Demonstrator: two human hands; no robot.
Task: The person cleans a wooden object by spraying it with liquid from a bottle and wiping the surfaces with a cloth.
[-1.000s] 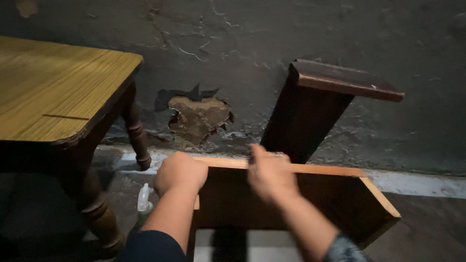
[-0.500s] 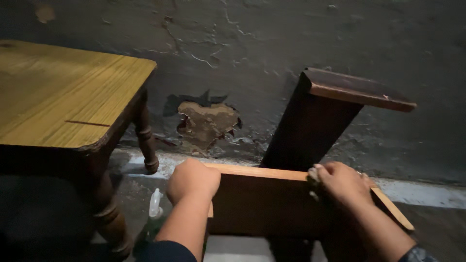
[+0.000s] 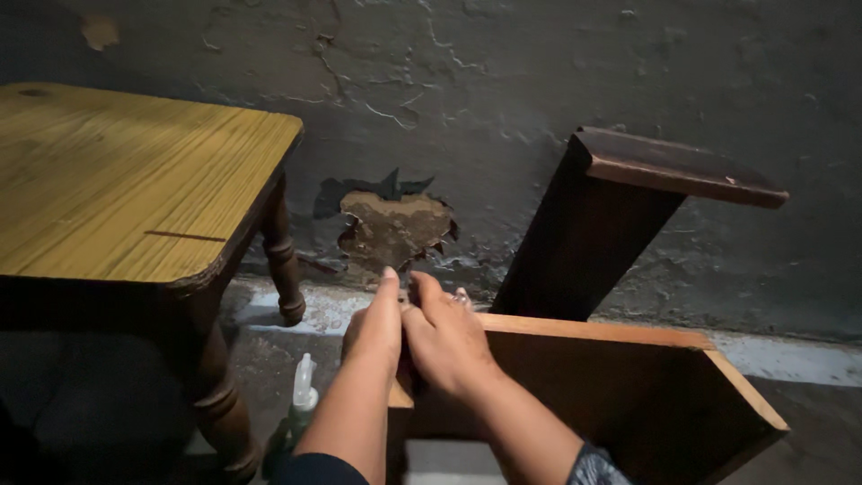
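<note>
The wooden drawer box (image 3: 628,386) stands low in front of the person, its pale top edge running left to right, roughly parallel to the wall; a side panel returns toward the camera at the right end. Both hands meet at the left corner of that edge. The left hand (image 3: 373,328) rests on the corner with fingers extended and held together, flat rather than gripping. The right hand (image 3: 444,337) lies just beside it, touching it, fingers curled over the top edge; something small seems to sit under its fingers, but whether the hand is closed on it cannot be determined. The long run of the edge extends away to the right of both hands. A dark wooden panel (image 3: 611,224) leans against the cracked wall (image 3: 503,81) behind the box. A yellow-topped table (image 3: 126,180) stands to the left, with a small spray bottle (image 3: 301,400) on the floor between its leg and the left forearm.
</note>
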